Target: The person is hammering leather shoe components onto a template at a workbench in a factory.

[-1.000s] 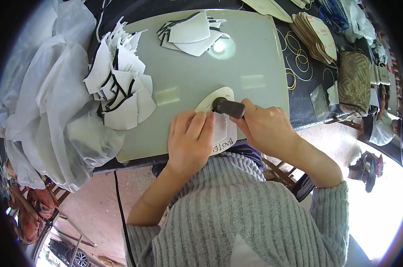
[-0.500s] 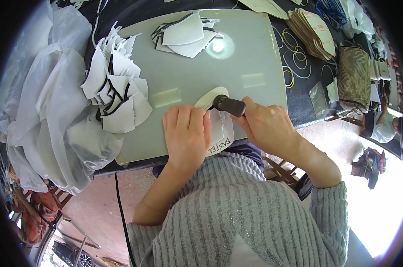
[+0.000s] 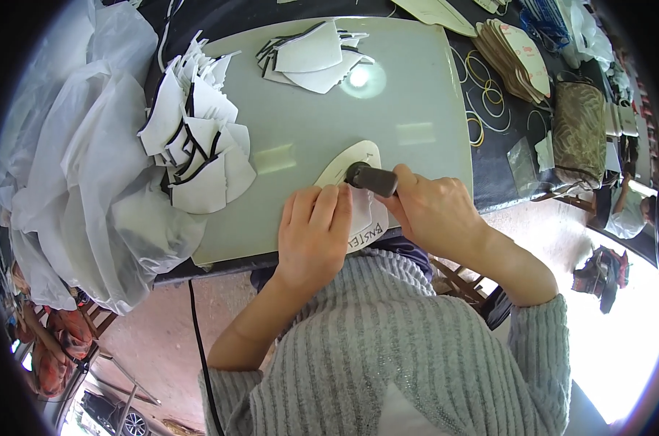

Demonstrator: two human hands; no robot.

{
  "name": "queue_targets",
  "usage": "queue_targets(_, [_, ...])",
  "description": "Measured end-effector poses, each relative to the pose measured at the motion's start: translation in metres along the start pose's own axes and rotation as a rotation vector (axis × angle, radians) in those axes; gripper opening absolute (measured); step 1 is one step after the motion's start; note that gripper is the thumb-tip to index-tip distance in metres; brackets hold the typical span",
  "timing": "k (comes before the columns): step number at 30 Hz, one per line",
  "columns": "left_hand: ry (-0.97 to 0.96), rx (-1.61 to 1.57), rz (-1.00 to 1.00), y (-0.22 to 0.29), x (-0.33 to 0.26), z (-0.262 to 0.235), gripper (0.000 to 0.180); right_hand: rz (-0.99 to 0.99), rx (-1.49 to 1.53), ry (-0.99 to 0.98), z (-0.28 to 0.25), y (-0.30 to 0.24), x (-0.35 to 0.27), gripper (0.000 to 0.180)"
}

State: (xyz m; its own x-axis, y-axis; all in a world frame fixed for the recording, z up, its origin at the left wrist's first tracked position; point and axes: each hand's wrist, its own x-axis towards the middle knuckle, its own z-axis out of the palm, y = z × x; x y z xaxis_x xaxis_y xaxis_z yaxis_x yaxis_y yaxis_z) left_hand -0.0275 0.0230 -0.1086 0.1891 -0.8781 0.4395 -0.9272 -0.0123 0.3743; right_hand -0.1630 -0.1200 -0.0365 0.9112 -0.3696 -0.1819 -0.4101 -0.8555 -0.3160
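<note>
A cream shoe-pattern-like template, marked in black, lies near the table's front edge. A white cut piece rests on its lower part. Over the left side of both, my left hand is closed, bent fingers pressing the piece down; its thumb is hidden. My right hand grips a dark hammer-like tool with a round black end. That round end sits over the template, close to my left fingertips. Most of the tool's grip is hidden by my right fingers.
White pieces with black edges form a large pile at left and a smaller stack at the back. Translucent plastic bags bulge beside the table's left side. Rings of cord, stacked tan boards and a patterned roll lie right.
The left hand has shifted slightly right, its fingers lower on the template, baring more of the template's top. The tool has tipped slightly and moved a little down and left.
</note>
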Motion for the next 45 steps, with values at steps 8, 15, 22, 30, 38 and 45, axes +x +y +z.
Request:
queue_targets(8, [0.056, -0.043, -0.072, 0.003, 0.0, -0.001, 0.019, 0.071, -0.017, -0.024, 0.008, 0.001, 0.004, 0.031])
queue_targets(15, [0.119, -0.17, -0.175, -0.003, -0.005, -0.007, 0.023, 0.051, -0.053, -0.013, 0.007, 0.002, 0.003, 0.036])
queue_targets(22, [0.033, 0.069, -0.015, -0.002, -0.007, -0.006, 0.026, 0.041, 0.008, 0.0, 0.0, 0.002, 0.004, 0.032])
queue_targets(30, [0.038, 0.008, -0.045, 0.001, -0.01, -0.007, 0.023, -0.025, 0.015, 0.007, 0.003, -0.006, 0.001, 0.033])
queue_targets(38, [0.079, -0.155, -0.208, -0.006, -0.008, -0.013, 0.018, 0.028, -0.037, -0.055, 0.009, -0.002, 0.006, 0.032])
queue_targets(45, [0.051, 0.0, -0.022, -0.006, -0.014, -0.016, 0.022, 0.008, 0.008, -0.04, 0.006, 0.001, 0.006, 0.027])
